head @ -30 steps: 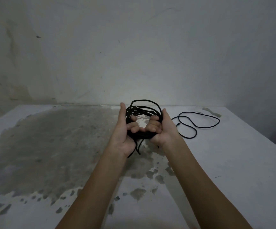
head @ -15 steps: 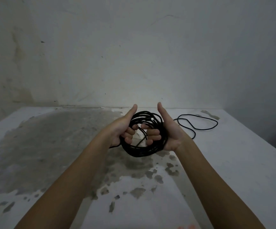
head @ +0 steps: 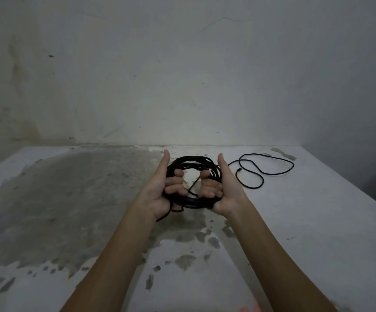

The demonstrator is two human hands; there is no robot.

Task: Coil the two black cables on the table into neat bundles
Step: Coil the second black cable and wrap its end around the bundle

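A stained pale wall (head: pixel 182 75) is standing behind a white table (head: pixel 317 233), which is carrying a broad grey worn patch (head: pixel 70 199) over its left half. The left hand (head: pixel 160 194) and right hand (head: pixel 225 192) are reaching out palms inward above the table's middle, each with fingers curling round one side of a coiled black cable (head: pixel 191 202) and thumb pointing up, holding the bundle between them clear of the surface. A second black cable (head: pixel 272 174) is lying in loose loops on the table just right of the right hand, uncoiled, its plug end pointing toward that hand.
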